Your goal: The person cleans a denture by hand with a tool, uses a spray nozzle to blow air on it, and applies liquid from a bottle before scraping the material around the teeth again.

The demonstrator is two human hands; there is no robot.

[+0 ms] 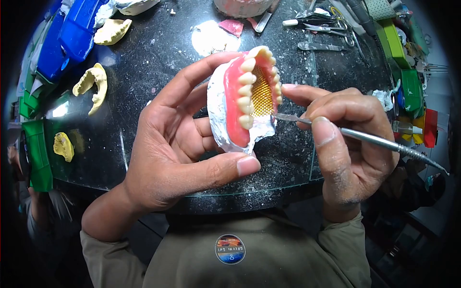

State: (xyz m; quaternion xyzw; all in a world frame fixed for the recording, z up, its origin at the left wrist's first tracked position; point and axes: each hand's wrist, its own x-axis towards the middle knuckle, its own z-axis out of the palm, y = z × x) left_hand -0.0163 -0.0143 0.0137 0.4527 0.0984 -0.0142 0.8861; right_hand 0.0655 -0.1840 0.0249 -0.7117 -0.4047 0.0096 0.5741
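Observation:
My left hand (168,134) grips a denture model (221,108) by its white plaster base, thumb at the lower edge and fingers behind. Pink wax (234,103) rims the plaster and carries a row of cream artificial teeth (246,91). Inside the arch lies a gold-coloured mesh (261,96). A slim metal wax carver (370,138) is held in my right hand (348,139) like a pen. Its flat tip is at the rear edge of the mesh, beside the pink wax; whether it touches cannot be made out. The right index finger is close to the far teeth.
Yellowish plaster pieces (93,86) lie at the left, near blue bins (77,33) and a green bin (38,156). Scissors and other metal tools (331,31) lie at the back right. Pink wax scraps (232,27) rest behind the model. White crumbs dust the dark table (158,53).

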